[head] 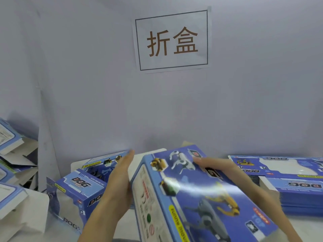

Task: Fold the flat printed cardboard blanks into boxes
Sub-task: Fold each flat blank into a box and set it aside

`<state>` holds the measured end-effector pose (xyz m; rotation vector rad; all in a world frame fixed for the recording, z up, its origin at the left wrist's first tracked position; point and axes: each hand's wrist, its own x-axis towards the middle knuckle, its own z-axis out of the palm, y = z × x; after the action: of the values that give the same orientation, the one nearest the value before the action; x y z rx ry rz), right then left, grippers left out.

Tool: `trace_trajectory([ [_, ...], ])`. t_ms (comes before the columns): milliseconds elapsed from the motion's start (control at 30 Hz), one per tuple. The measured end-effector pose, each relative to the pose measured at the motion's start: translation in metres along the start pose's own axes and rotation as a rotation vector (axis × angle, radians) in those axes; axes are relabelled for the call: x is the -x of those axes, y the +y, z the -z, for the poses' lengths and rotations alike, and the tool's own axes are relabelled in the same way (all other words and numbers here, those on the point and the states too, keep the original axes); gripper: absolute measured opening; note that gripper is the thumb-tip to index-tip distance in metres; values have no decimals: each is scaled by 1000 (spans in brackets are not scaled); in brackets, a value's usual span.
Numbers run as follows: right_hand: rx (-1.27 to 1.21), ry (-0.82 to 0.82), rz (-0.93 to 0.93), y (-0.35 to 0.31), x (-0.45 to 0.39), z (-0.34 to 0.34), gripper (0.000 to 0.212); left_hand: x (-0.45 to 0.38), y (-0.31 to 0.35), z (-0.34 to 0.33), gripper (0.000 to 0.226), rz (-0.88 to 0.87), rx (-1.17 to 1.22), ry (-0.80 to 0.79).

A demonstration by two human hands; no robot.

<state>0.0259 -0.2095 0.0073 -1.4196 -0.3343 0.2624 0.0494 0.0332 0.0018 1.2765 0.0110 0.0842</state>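
A blue printed box [195, 194] with robot-dog pictures is raised in the middle, tilted, with its pale side panel facing left. My left hand [120, 179] lies flat against that left side, fingers straight and pointing away from me. My right hand [220, 167] rests flat on the blue top face, fingers stretched toward the far edge. At the right lies a stack of flat printed blanks [297, 186].
Two folded blue boxes [78, 191] stand at the left, behind my left hand. More folded boxes [10, 154] are piled at the far left edge. A white wall with a framed paper sign [172, 40] closes off the table's far side.
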Motion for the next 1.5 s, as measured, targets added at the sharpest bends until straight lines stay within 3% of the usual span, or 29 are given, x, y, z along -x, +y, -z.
trace_trajectory([
  [67, 114, -163, -107, -5, -13, -4, 59, 1, -1, 7, 21, -25, -90, 18],
  [100, 157, -110, -120, -8, -20, -5, 60, 2, -1, 8, 16, -28, -129, 26],
  [200, -100, -157, -86, -1, -19, -3, 62, 1, -2, 5, 14, 12, -182, -20],
  [267, -42, -79, -53, 6, -27, 5, 47, 1, -2, -1, 15, 24, -249, -94],
  [333, 183, 112, 8, 9, -30, 5, 33, -2, -5, -11, 22, -2, -310, -144],
  [400, 308, 161, 15, 11, -33, 7, 23, 1, -11, -23, 19, 26, -280, -149],
  [567, 284, 188, 33, 12, -31, 13, 8, 4, -20, -26, 17, 40, -264, -142],
  [667, 245, 139, 47, 12, -30, 12, 34, 3, -20, -24, 21, 33, -221, -174],
  [800, 215, 139, 72, 15, -30, 12, 47, 1, -22, -21, 20, -12, -178, -198],
  [867, 177, 116, 66, 15, -30, 13, 42, 0, -22, -21, 19, -37, -176, -216],
  [967, 166, 136, 68, 15, -31, 17, 18, 0, -22, -22, 14, -48, -168, -211],
  [1133, 209, 162, 73, 12, -29, 12, 17, 1, -22, -23, 10, -64, -135, -178],
  [1267, 51, 117, 70, 4, -32, 15, 33, 0, -14, -18, 24, -136, -69, -25],
  [1367, -96, -116, 8, -8, -20, 7, 48, -4, -9, -7, 22, -234, -88, 148],
  [1400, -54, -174, 37, -9, -16, 7, 68, -5, -8, -4, 20, -265, -82, 185],
  [1467, 119, -152, -18, -14, -11, 4, 129, -3, -6, -4, 18, -308, -39, 232],
  [1500, 165, -191, 1, -17, -10, 2, 121, -1, -5, -5, 18, -324, -12, 251],
])
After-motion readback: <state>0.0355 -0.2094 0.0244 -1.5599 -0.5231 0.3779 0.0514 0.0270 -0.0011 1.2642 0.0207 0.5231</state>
